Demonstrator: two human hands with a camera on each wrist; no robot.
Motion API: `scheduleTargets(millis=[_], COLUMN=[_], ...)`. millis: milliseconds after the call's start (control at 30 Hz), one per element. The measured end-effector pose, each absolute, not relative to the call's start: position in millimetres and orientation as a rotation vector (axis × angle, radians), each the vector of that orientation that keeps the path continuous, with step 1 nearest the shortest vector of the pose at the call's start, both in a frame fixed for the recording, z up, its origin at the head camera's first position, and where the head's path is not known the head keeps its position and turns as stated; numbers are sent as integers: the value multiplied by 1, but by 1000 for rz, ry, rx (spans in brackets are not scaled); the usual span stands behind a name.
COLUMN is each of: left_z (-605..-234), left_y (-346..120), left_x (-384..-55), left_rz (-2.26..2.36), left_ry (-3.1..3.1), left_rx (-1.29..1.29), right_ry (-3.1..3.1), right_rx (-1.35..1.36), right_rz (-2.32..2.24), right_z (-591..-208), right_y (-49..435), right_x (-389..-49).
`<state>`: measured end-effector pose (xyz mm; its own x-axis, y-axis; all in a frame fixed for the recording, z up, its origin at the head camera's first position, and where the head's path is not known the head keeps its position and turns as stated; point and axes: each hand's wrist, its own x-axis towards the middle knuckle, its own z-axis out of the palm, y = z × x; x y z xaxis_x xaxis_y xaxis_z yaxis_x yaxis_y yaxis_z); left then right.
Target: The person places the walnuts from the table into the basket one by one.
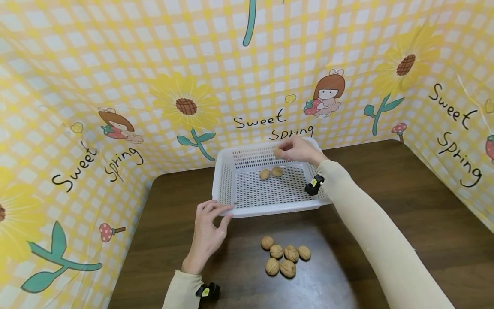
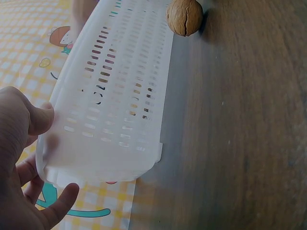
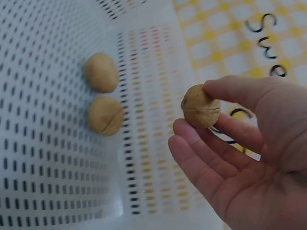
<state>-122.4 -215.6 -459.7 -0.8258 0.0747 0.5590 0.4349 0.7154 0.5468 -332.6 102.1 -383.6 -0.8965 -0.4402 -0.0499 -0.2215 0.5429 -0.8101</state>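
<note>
Hands [image 1: 208, 231] [image 1: 302, 150] with walnut [image 3: 199, 106], basket [image 1: 278, 209] lengthwise left-to-right.

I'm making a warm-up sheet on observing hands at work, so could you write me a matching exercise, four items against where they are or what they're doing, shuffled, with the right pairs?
Column one
1. Left hand
2. Right hand
3. Pair of walnuts
4. Group of six walnuts

Column two
A. Lying on the brown table
B. Pinching a single walnut
C. Inside the white basket
D. Holding the basket's near left corner

Right pairs: 1-D, 2-B, 3-C, 4-A
</note>
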Motion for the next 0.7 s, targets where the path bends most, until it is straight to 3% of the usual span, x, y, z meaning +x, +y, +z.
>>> scheduleTargets(millis=[333, 700], left_z=[-461, -462], left_y=[-215, -217], left_x=[-122, -123], left_rz=[-947, -938], left_ry=[-2414, -2417], left_rx=[-400, -397], right_ry=[2630, 2625], right_rx=[-476, -532], right_rz=[-984, -852], right_z=[-415, -423], right_y=[105, 102], right_x=[-336, -339])
